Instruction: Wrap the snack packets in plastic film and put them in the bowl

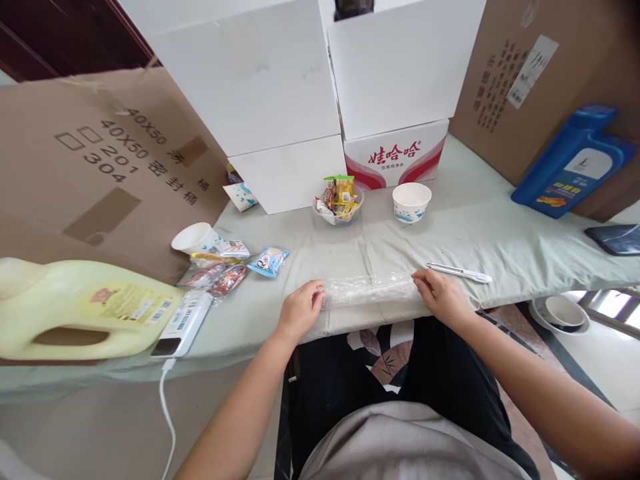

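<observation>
A strip of clear crinkled plastic film (pixel 370 291) lies stretched sideways near the table's front edge. My left hand (pixel 303 308) pinches its left end between thumb and fingers. At the other end, my right hand (pixel 440 295) grips the film in the same way. Just beyond my right hand lies a white pen (pixel 459 272). A blue snack packet (pixel 269 261) rests past my left hand. Farther back, a clear bowl (pixel 354 215) holds several wrapped snacks (pixel 341 193), and a white paper cup (pixel 411 201) stands upright to its right.
White boxes (pixel 250 80) are stacked at the back, between brown cartons (pixel 90 160). On the left are a yellow jug (pixel 75 293), a power bank (pixel 185 323) with a cable, a tipped paper cup (pixel 194 238) and wrapped snacks. A blue bottle (pixel 570 163) and phone (pixel 615 239) are right.
</observation>
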{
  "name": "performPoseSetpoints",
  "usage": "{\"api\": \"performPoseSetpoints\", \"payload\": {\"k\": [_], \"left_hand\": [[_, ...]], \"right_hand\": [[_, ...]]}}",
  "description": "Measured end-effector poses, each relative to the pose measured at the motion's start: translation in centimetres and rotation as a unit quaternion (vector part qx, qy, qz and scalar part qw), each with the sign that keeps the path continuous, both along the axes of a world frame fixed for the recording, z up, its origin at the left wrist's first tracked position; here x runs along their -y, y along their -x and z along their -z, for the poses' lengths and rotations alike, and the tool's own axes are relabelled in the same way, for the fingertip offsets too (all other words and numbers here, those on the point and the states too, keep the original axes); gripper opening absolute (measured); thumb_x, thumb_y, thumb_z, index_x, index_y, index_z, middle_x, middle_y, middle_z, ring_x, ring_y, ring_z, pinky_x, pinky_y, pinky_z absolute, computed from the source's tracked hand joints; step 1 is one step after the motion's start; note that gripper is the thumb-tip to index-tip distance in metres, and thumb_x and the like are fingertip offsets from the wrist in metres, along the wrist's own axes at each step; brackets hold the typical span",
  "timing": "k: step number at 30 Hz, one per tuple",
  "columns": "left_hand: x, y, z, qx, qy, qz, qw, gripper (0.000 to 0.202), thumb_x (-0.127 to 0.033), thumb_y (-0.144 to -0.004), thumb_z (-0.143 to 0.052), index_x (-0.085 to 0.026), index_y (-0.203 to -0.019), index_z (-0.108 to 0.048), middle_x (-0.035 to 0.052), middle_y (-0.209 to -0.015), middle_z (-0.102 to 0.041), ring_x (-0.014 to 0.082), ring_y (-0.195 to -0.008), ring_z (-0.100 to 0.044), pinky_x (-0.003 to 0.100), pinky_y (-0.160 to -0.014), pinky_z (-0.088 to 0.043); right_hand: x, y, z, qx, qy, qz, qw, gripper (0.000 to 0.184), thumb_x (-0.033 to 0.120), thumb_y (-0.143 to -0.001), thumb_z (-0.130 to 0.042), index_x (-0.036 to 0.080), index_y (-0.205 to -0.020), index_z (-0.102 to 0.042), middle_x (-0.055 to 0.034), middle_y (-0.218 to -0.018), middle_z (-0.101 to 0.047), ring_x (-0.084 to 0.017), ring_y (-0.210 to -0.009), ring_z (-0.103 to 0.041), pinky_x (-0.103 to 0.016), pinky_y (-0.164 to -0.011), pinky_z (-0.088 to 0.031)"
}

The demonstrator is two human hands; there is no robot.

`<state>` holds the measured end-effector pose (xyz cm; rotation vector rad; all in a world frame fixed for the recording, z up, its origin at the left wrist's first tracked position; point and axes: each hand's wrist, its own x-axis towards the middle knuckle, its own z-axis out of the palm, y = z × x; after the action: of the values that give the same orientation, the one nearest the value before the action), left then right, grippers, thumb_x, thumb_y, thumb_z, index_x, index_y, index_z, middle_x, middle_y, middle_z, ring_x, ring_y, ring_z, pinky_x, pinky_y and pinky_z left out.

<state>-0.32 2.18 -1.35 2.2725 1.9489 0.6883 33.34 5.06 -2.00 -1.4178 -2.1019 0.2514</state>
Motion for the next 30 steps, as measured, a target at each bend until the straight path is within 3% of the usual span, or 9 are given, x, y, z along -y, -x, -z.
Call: {"api": "performPoseSetpoints", "payload": {"k": [3, 6, 12, 14, 18, 20, 23, 27, 30], "left_hand": [[-1.4, -0.8, 0.1, -0.044, 0.058, -0.053, 0.996, 0.029, -0.023, -0.087, -0.056, -0.020, -0.115, -0.060, 0.0046, -0.092, -0.072, 0.0211, -0.086, -0.069, 0.030, -0.077, -0.052], [-2.1, -1.6, 0.1, -0.085, 0.092, -0.087, 0.988, 0.030, -0.028, -0.090, -0.054, -0.020, -0.118, -0.059, 0.0060, -0.095, -0.073, 0.0229, -0.089, -0.069, 0.031, -0.076, -0.051], [-2.7, -1.7, -0.5, -0.133, 0.128, -0.110, 0.977, 0.033, -0.034, -0.093, -0.051, -0.019, -0.121, -0.058, 0.0083, -0.093, -0.072, 0.0266, -0.086, -0.068, 0.034, -0.073, -0.050], [-2.7, -1.7, -1.0, -0.136, 0.100, -0.103, 0.980, 0.035, -0.031, -0.089, -0.055, -0.017, -0.121, -0.058, 0.0105, -0.099, -0.071, 0.0281, -0.091, -0.067, 0.037, -0.077, -0.050], [-2.0, -3.1, -1.8, -0.140, -0.053, -0.069, 0.986, 0.033, -0.027, -0.090, -0.052, -0.013, -0.118, -0.061, 0.0168, -0.121, -0.062, 0.0320, -0.116, -0.056, 0.045, -0.097, -0.044], [-1.4, -4.7, -1.2, -0.139, -0.065, 0.008, 0.988, 0.039, -0.033, -0.093, -0.047, -0.014, -0.127, -0.057, 0.0160, -0.134, -0.054, 0.0323, -0.130, -0.045, 0.048, -0.107, -0.037], [-0.2, -6.5, 0.8, -0.151, 0.009, 0.110, 0.982, 0.060, -0.051, -0.092, -0.047, -0.021, -0.144, -0.041, 0.0128, -0.152, -0.037, 0.0347, -0.143, -0.026, 0.055, -0.113, -0.026], [1.0, -6.1, 3.1, -0.148, 0.065, 0.081, 0.983, 0.073, -0.062, -0.087, -0.049, -0.025, -0.148, -0.033, 0.0127, -0.157, -0.028, 0.0404, -0.145, -0.017, 0.065, -0.112, -0.020], [1.8, -5.1, 3.1, -0.133, 0.040, 0.056, 0.989, 0.069, -0.059, -0.087, -0.051, -0.025, -0.146, -0.038, 0.0138, -0.154, -0.033, 0.0411, -0.143, -0.021, 0.065, -0.111, -0.021]], "right_hand": [[-1.8, 1.0, -0.1, 0.107, 0.062, 0.064, 0.990, 0.023, 0.031, -0.097, -0.041, 0.020, -0.101, -0.060, -0.0062, -0.092, -0.072, -0.022, -0.081, -0.068, -0.030, -0.065, -0.042], [-2.7, 1.7, 0.2, 0.198, 0.076, 0.094, 0.973, 0.028, 0.035, -0.099, -0.038, 0.019, -0.098, -0.060, -0.0084, -0.092, -0.071, -0.023, -0.078, -0.067, -0.029, -0.061, -0.037], [-2.8, 2.0, 0.3, 0.253, 0.073, 0.107, 0.959, 0.028, 0.034, -0.099, -0.038, 0.016, -0.099, -0.059, -0.0105, -0.089, -0.069, -0.023, -0.076, -0.065, -0.029, -0.061, -0.037], [-2.6, 1.7, -0.3, 0.246, 0.044, 0.095, 0.964, 0.028, 0.035, -0.097, -0.042, 0.015, -0.100, -0.061, -0.0119, -0.093, -0.068, -0.025, -0.082, -0.065, -0.032, -0.068, -0.041], [-1.7, 2.1, -1.1, 0.184, -0.100, 0.030, 0.977, 0.038, 0.041, -0.097, -0.044, 0.013, -0.116, -0.062, -0.0160, -0.122, -0.061, -0.031, -0.116, -0.053, -0.042, -0.096, -0.038], [-1.3, 3.1, -0.7, 0.177, -0.133, -0.066, 0.973, 0.051, 0.048, -0.096, -0.042, 0.013, -0.130, -0.055, -0.0156, -0.137, -0.053, -0.031, -0.131, -0.041, -0.047, -0.108, -0.029], [-0.8, 4.4, 0.9, 0.206, -0.109, -0.196, 0.953, 0.076, 0.065, -0.090, -0.042, 0.011, -0.143, -0.042, -0.0166, -0.148, -0.042, -0.033, -0.140, -0.030, -0.052, -0.112, -0.023], [-0.1, 3.2, 2.8, 0.218, -0.068, -0.190, 0.955, 0.090, 0.072, -0.082, -0.047, 0.011, -0.147, -0.036, -0.0188, -0.150, -0.038, -0.036, -0.141, -0.027, -0.057, -0.111, -0.023], [1.1, 0.6, 3.1, 0.219, -0.082, -0.141, 0.962, 0.082, 0.055, -0.083, -0.059, 0.010, -0.147, -0.035, -0.0198, -0.150, -0.038, -0.038, -0.140, -0.029, -0.058, -0.108, -0.025]]}}
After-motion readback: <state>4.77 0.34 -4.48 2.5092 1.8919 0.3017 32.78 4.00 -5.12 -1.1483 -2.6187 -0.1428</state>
